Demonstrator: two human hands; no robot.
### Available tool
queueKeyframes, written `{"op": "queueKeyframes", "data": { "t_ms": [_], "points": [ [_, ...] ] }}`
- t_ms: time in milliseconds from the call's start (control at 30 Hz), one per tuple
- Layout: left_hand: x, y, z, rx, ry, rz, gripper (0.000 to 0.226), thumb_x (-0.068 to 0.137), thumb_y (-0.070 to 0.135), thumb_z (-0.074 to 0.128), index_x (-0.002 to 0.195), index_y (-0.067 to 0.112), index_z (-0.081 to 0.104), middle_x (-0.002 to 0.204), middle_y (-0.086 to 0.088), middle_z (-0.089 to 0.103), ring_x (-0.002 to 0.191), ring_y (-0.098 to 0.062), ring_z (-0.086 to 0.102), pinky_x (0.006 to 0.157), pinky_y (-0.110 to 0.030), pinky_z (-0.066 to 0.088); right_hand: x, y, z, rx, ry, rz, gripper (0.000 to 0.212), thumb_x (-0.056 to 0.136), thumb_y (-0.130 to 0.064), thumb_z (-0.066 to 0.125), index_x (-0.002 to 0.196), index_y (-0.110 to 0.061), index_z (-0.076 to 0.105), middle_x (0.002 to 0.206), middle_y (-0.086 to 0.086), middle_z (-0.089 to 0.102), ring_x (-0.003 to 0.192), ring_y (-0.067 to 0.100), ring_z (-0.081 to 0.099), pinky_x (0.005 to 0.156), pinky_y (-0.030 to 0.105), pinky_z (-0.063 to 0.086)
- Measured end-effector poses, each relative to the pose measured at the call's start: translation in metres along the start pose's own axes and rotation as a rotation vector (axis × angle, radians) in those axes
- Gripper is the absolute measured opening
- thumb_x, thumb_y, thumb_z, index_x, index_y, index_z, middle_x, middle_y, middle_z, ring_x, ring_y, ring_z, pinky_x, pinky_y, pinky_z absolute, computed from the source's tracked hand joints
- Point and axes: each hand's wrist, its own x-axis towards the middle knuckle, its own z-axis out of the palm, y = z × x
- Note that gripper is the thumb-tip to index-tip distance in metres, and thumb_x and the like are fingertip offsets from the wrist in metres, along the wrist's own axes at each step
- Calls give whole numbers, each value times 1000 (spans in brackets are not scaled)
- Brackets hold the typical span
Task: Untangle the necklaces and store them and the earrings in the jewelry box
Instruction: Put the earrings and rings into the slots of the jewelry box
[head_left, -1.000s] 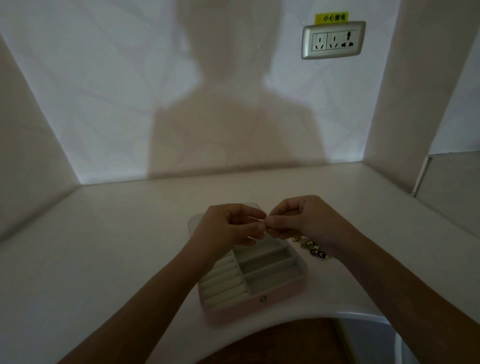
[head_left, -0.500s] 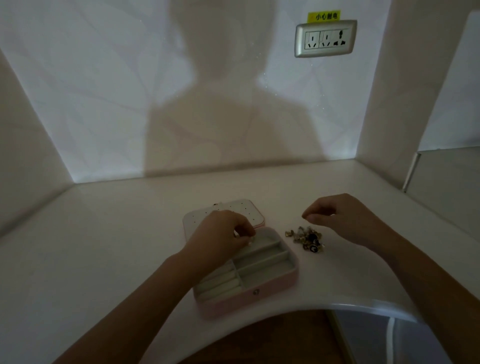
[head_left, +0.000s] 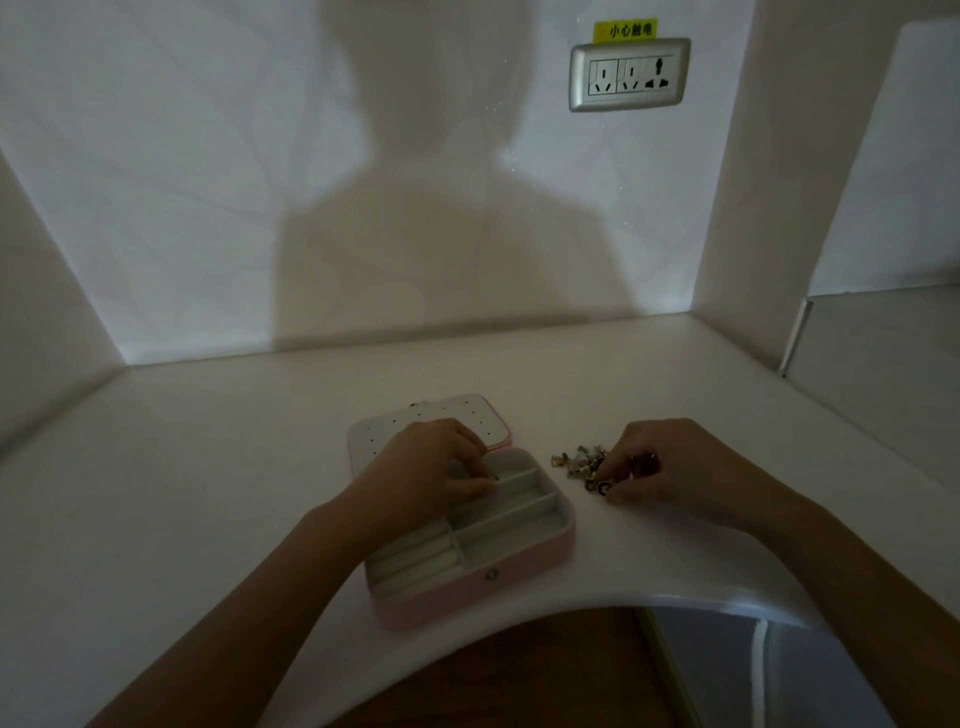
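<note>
Setting: We look down at a pale desk (head_left: 208, 467) set in a dim alcove. A wall socket (head_left: 629, 73) sits high on the back wall, which carries the person's shadow.

Jewelry box: The pink jewelry box (head_left: 467, 587) sits open near the desk's front edge. Its lid (head_left: 379, 434) lies flat behind it, showing a white panel dotted with small holes. We judge the box was placed centrally so either hand can reach it.

Left hand: The left hand (head_left: 431, 462) is lowered over the back compartment with its fingers curled and the tips together inside. The light is too poor for us to tell whether it holds anything.

Earrings: The earrings (head_left: 579, 462) lie in a small glinting heap on the desk, just right of the box.

Right hand: The right hand (head_left: 670, 462) rests at the heap's right edge, its curled fingertips pinching at a piece. We think it is there to lift the next item.

Necklaces: We cannot make out any chain in the heap or in the box.

Progress: We judge that sorting is under way, since most pieces are not yet in the box.

Risk: The pieces are small and could slip from a pinch or scatter.
</note>
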Motion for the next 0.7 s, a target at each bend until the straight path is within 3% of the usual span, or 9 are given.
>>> {"op": "queueKeyframes", "data": {
  "t_ms": [267, 400, 533, 633, 700],
  "points": [
    [0, 1, 1, 14, 6, 11, 18, 82, 35, 67, 90, 20, 72, 121, 12, 55, 106, -2, 47, 93, -17, 32, 0, -8, -1, -24, 5, 13, 14, 71, -22, 81, 73, -31, 70, 79, -8, 65, 72, -1, 57, 65, 12, 43],
    [0, 1, 1, 0, 4, 20, 17, 81, 32, 69, 89, 18, 73, 121, 11, 56, 103, -1, 47, 93, -17, 35, 3, -18, -8, 196, 91, 34, 11, 76, -14, 76, 74, -23, 69, 74, -4, 71, 69, 4, 66, 66, 15, 50],
    [-1, 1, 2, -18, 20, 31, 18, 80, 32, 70, 88, 17, 74, 119, 11, 58, 101, -1, 51, 92, -18, 39, 9, -36, -3, 505, 118, 19, 9, 80, 1, 69, 80, -9, 68, 73, 8, 73, 70, 20, 71, 63, 22, 55],
    [-3, 1, -2, -87, 37, 20, 20, 80, 35, 69, 93, 20, 75, 111, 13, 63, 89, 7, 51, 81, -8, 36, 17, -50, 3, 417, 104, -36, 14, 81, -3, 69, 84, -15, 73, 77, 2, 74, 71, 14, 71, 68, 20, 56],
    [-7, 2, -11, -202, 74, -7, 17, 82, 34, 66, 96, 26, 73, 96, 17, 66, 78, 10, 56, 70, -1, 40, 22, -61, 7, 291, 54, -92, 14, 82, -9, 69, 87, -21, 75, 80, -4, 73, 74, 6, 68, 73, 17, 54]
  ]
}}
